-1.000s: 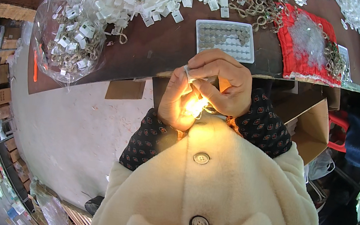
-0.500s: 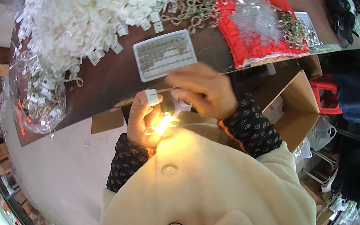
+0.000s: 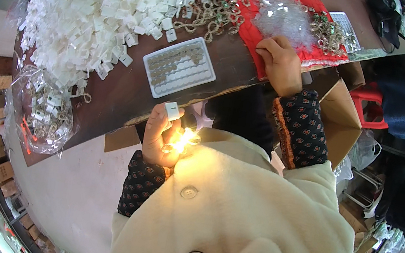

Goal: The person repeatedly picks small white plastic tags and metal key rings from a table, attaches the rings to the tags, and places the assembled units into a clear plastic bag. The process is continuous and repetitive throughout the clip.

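Held upright in the fingers of my left hand [image 3: 153,137] is a small white plastic battery case [image 3: 172,111] with a dark slot in its face. A glowing string light [image 3: 184,140] bunches against the same palm, its glare hiding detail. My right hand [image 3: 283,67] reaches out over the near edge of a red cloth [image 3: 254,37], fingers curled and tips together beside a heap of clear plastic pieces [image 3: 284,19]. Whatever is in those fingertips cannot be made out. Between the hands lies a white tray [image 3: 180,81] with rows of small round metal discs.
A large pile of white plastic cases [image 3: 98,12] covers the table's left side. Coiled wire strings [image 3: 217,8] lie beyond the tray, with more coils [image 3: 330,33] on the cloth. A clear bag [image 3: 44,111] of parts sits at the left edge. An open cardboard box [image 3: 339,122] stands right.
My right hand has moved from beside the battery case, away and to the right, to the red cloth. My left hand keeps its hold on the case and the lit string.
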{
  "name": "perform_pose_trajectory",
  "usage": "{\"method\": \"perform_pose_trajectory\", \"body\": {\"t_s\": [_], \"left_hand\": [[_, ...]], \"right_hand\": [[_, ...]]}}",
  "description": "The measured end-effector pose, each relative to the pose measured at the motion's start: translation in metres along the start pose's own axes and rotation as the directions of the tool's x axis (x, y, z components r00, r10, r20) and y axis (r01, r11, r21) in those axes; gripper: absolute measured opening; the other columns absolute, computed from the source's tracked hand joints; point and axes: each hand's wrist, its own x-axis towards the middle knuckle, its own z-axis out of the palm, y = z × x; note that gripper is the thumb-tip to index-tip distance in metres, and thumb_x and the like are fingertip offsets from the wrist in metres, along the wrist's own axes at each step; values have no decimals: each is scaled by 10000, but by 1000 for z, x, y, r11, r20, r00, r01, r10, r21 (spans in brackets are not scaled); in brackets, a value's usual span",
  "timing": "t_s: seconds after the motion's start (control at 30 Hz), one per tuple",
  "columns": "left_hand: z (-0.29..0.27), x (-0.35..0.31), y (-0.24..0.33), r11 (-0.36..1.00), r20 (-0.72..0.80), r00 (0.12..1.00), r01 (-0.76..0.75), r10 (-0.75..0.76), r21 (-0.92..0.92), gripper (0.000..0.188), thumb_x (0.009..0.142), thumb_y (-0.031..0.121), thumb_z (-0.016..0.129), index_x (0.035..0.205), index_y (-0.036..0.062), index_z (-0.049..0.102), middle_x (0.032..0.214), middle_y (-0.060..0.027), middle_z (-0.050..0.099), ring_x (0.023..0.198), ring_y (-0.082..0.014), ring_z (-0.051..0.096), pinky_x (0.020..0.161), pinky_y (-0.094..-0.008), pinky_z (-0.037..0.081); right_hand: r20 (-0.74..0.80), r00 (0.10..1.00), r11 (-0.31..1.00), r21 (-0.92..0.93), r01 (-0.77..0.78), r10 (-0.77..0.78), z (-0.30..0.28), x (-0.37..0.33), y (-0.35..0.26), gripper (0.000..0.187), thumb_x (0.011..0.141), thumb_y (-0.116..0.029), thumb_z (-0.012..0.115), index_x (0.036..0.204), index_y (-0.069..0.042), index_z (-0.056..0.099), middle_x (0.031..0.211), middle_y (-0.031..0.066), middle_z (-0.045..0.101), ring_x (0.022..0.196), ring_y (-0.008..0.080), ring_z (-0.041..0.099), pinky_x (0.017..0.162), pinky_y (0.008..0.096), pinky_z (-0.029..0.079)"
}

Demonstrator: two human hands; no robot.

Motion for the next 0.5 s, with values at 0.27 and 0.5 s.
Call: {"method": "perform_pose_trajectory", "body": {"t_s": [0.27,0.5], "left_hand": [[14,-1,-1,986,-60,989,-128,135,110,205,990,222,581,1114,62,550,980,-111,673,467,-44,357,418,-200,306],[14,-11,8,978,-6,978,-209,209,-22,170,949,114,646,1106,62,606,983,-104,692,569,-56,497,513,-200,421]], "right_hand": [[222,975,825,553,-118,-9,0,-14,-93,112,933,18,622,1028,14,681,929,77,681,782,123,667,698,251,537],[375,925,604,752,-263,-65,19,-21,-163,98,887,23,665,985,17,669,999,132,720,879,150,693,799,278,547]]}}
